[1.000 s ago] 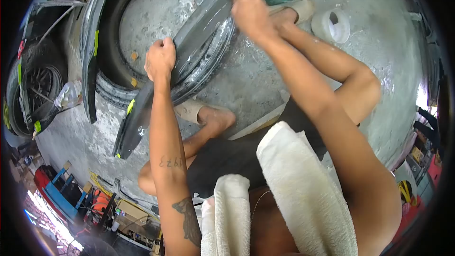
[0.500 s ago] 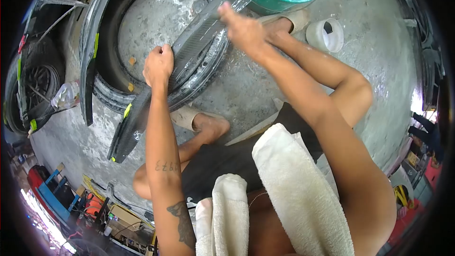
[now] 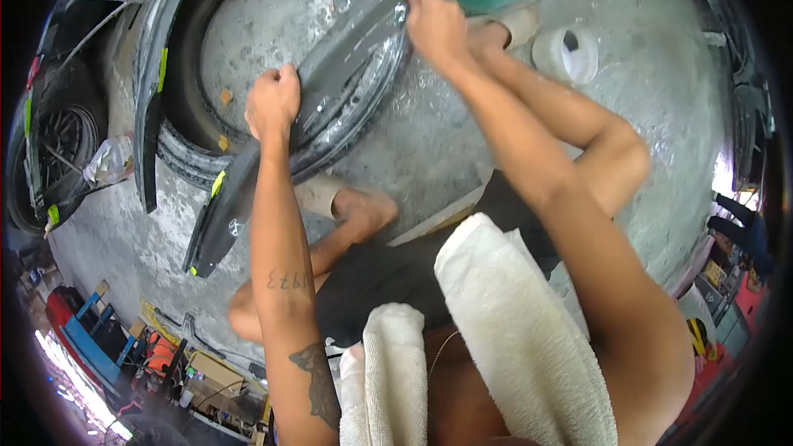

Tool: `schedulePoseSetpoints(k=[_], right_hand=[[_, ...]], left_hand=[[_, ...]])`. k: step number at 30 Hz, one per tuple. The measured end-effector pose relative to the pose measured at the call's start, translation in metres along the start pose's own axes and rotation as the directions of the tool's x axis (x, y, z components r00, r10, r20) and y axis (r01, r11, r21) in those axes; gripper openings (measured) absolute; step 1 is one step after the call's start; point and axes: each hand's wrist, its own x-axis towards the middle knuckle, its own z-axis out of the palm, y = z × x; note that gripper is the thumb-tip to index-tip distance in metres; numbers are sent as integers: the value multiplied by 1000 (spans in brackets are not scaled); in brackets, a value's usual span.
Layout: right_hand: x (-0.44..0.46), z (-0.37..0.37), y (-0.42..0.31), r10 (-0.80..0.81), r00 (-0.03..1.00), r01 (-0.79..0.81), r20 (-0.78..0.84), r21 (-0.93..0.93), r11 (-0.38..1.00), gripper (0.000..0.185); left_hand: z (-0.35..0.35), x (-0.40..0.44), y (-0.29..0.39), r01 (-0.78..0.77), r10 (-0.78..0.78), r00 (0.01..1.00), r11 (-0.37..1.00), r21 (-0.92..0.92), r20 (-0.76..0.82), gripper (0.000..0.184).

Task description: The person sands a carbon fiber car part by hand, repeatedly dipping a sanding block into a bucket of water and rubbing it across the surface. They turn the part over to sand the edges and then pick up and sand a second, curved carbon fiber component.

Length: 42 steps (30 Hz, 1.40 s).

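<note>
at the upper end of the dark panel (image 3: 347,43), the right hand (image 3: 435,29) has its fingers against the edge; whether it grasps anything cannot be told. half a second ago it sat short of that end, so contact now appears to reach the tip. the left hand (image 3: 274,106), clenched on the panel's edge midway, seemingly steadies it. the panel lies across a tyre (image 3: 194,74), a green basin (image 3: 489,2) just beside its upper end

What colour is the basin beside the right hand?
The basin is teal green, clear in the head view.
</note>
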Motion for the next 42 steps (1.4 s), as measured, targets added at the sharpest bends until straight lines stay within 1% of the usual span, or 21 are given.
schedulePoseSetpoints(k=[1, 2, 4, 5, 6, 7, 9, 12, 14, 17, 18, 21, 22, 23, 25, 29, 35, 36, 40, 41, 42], right_hand=[[-15, 0, -3, 27, 998, -27, 64, 4, 1000, 23], [-37, 20, 13, -201, 976, 208, -88, 69, 976, 30], [-30, 13, 20, -215, 974, 223, -71, 127, 966, 32], [-29, 9, 22, -213, 976, 220, -53, 189, 957, 35], [-9, -4, 12, -123, 991, 124, 59, -13, 992, 34], [3, -13, 3, 18, 992, -13, 128, -44, 999, 32], [1, 14, 25, -132, 986, 141, -105, 81, 987, 29], [-29, 14, 39, -266, 958, 278, -110, 123, 953, 33], [-18, -19, 20, -32, 986, 81, 165, -300, 950, 35], [19, -6, 35, -6, 977, 20, 212, -62, 998, 33], [18, 10, 53, -209, 975, 212, 70, -37, 977, 33], [-12, 9, 60, -256, 964, 260, 71, -56, 964, 33], [-15, 13, 66, -419, 907, 420, -37, 25, 907, 33], [-10, 9, 61, -418, 908, 419, -27, 32, 907, 33], [10, -3, 54, -231, 967, 238, 105, -52, 970, 33], [10, 5, 55, -207, 978, 209, 33, -81, 975, 33], [15, -3, 51, -116, 983, 135, 141, -131, 982, 34], [28, 5, 58, -293, 956, 292, -1, 40, 955, 34], [1, -3, 47, -96, 986, 121, 138, -183, 976, 35], [-10, 0, 51, -425, 904, 420, -54, -85, 903, 34], [-3, 3, 60, -335, 942, 337, 37, -138, 931, 33]], left_hand=[[-1, 2, 2, -6, 6, 1000, 1000, -22, -18, 53], [-1, 2, 2, -7, 7, 1000, 1000, -22, -20, 53], [0, 0, 0, -1, 1, 1000, 1000, -17, -1, 53], [1, 0, 0, 12, -12, 1000, 1000, -11, 5, 53], [1, 0, -1, 2, -2, 1000, 1000, -11, -14, 54], [2, -2, -2, -5, 5, 1000, 1000, -5, -29, 54], [-1, -3, 0, -1, 1, 1000, 1000, 16, -10, 54], [6, 5, -2, 30, -31, 999, 999, 24, 28, 56], [6, 0, -5, -22, 23, 1000, 999, -31, 17, 57], [1, 0, -5, -9, 9, 999, 1000, 7, 49, 55], [3, 0, -8, 5, -3, 999, 999, -33, 53, 55], [-2, 1, -2, -8, 9, 1000, 994, -107, 12, 54], [1, -1, -5, -8, 10, 1000, 993, -120, 11, 54], [-3, -5, -5, 3, -1, 1000, 993, -117, 16, 54], [-7, -8, -3, -6, 15, 999, 987, -158, 52, 54], [-5, -5, -2, -8, 12, 1000, 983, -182, 23, 53], [-3, -5, -5, -12, 20, 999, 986, -167, 44, 53], [-5, -5, -4, -6, 13, 999, 986, -167, 39, 53], [-3, -4, -3, 6, -2, 1000, 985, -172, 20, 52], [-4, 0, 2, 8, -5, 1000, 979, -206, 11, 52], [-3, -1, -1, -3, 7, 1000, 983, -182, 21, 53]])
